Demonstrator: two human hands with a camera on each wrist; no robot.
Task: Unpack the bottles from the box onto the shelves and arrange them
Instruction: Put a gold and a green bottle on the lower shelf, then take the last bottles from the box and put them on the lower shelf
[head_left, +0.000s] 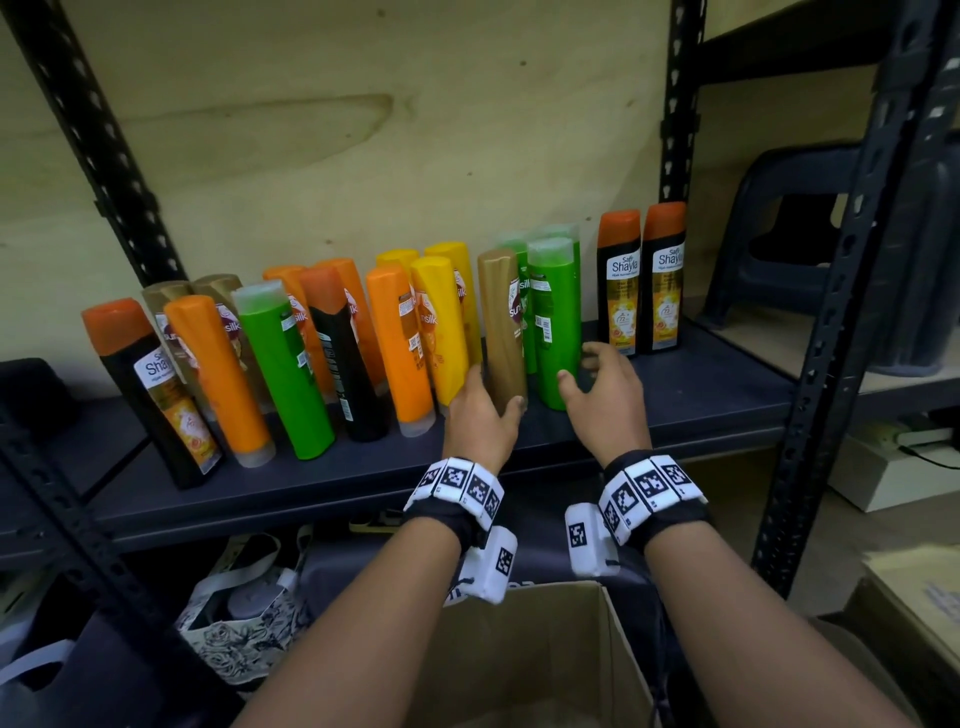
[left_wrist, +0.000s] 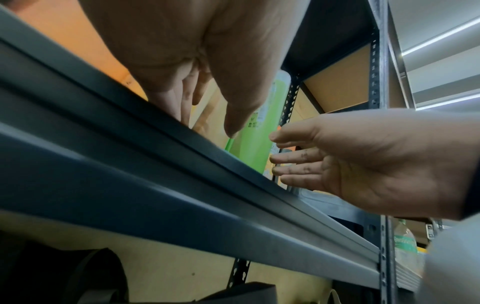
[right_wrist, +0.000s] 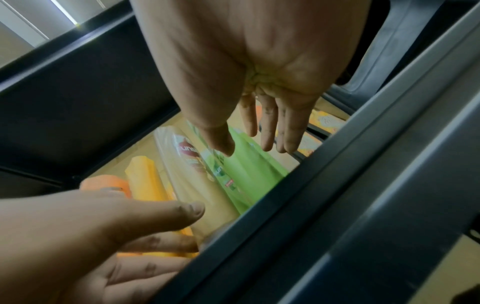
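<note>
Where hands (head_left: 480, 410) meet gold bottle (head_left: 503, 327), contact blurs (base hidden)

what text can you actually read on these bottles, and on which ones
"Safi Shayla": black orange-capped bottles at the right and far left.
"Sunsilk", part hidden: gold bottle that the left hand holds.
"silk": orange bottle and its neighbours.
Small print and barcode stickers: too small to read.

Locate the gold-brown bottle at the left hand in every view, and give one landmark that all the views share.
Head: gold-brown bottle at centre, upright on the shelf, left hand around its base.
Left wrist: mostly hidden behind the left hand; only a blurred tan strip shows.
Right wrist: lower centre, beside the green bottle.
Shared landmark: the shelf's dark front edge.
</note>
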